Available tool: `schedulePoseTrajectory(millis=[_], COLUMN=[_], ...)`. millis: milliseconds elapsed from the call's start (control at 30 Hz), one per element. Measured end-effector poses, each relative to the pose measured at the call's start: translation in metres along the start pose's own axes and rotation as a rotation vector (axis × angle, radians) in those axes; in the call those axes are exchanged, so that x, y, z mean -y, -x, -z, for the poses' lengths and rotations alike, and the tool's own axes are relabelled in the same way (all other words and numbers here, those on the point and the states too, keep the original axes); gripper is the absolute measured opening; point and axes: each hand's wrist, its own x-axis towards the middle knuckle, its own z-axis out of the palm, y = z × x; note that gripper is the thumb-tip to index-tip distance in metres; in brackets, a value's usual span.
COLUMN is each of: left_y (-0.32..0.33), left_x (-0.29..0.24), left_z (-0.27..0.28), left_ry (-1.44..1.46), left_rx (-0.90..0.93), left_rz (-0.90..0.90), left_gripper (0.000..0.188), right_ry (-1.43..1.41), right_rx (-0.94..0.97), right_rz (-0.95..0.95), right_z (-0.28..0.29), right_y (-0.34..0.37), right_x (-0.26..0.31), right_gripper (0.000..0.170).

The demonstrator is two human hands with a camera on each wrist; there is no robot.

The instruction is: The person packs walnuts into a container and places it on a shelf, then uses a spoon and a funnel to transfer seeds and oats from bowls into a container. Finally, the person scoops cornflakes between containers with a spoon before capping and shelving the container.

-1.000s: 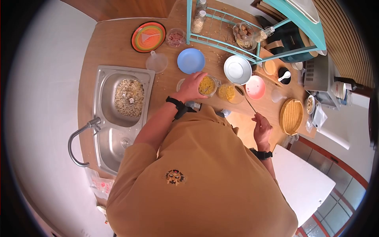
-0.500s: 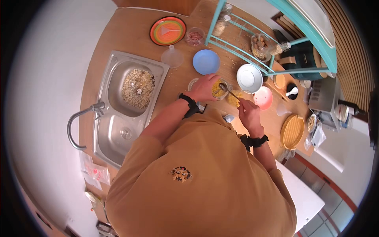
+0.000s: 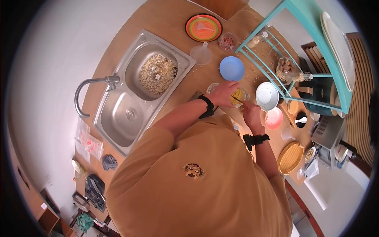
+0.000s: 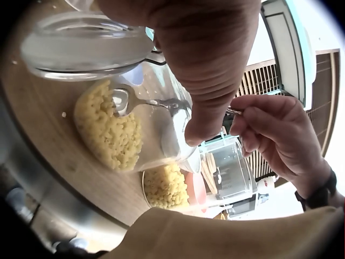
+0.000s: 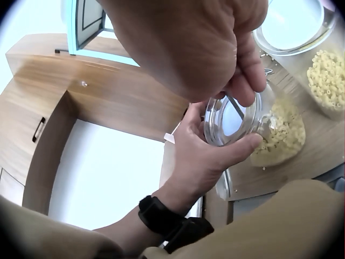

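Note:
A clear glass jar [image 4: 156, 129] of yellow elbow macaroni [image 4: 110, 132] tilts on the counter. My left hand [image 3: 224, 94] grips it near the mouth, with the thumb along the rim in the left wrist view. My right hand [image 3: 252, 114] pinches the handle of a metal spoon [image 4: 126, 101]. The spoon reaches through the jar's mouth, its bowl against the macaroni. Beside the jar is its glass lid [image 4: 81, 46] with a wire clasp. A second clear container [image 5: 326, 78] of macaroni stands close by, mostly hidden behind my right hand in the head view.
A blue plate [image 3: 232, 68], a white bowl [image 3: 267, 96] and a pink bowl [image 3: 274, 118] surround the hands. Left is a steel sink [image 3: 132, 114] with grain in one basin. A turquoise rack [image 3: 262, 59] stands at the back, a woven basket [image 3: 291, 158] to the right.
My right hand has brought the spoon in from the right and put it into the jar. My left hand stays on the jar. The head view has turned, shifting the counter rightward.

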Motion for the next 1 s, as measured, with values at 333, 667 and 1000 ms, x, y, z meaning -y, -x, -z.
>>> schedulePoseTrajectory(millis=[333, 667, 1000], left_y=[0.001, 0.0, -0.003], left_x=[-0.005, -0.002, -0.006], left_z=[0.001, -0.004, 0.0], left_ry=[0.005, -0.013, 0.042], left_rx=[-0.034, -0.057, 0.002], left_rz=[0.025, 0.007, 0.015], left_gripper=[0.083, 0.084, 0.087], right_ry=[-0.685, -1.129, -1.22], right_rx=[-0.121, -0.324, -0.407], right_rz=[-0.614, -0.797, -0.765], right_z=[-0.016, -0.011, -0.007], right_y=[0.031, 0.061, 0.091], right_x=[-0.008, -0.011, -0.015], right_gripper=[0.024, 0.027, 0.023])
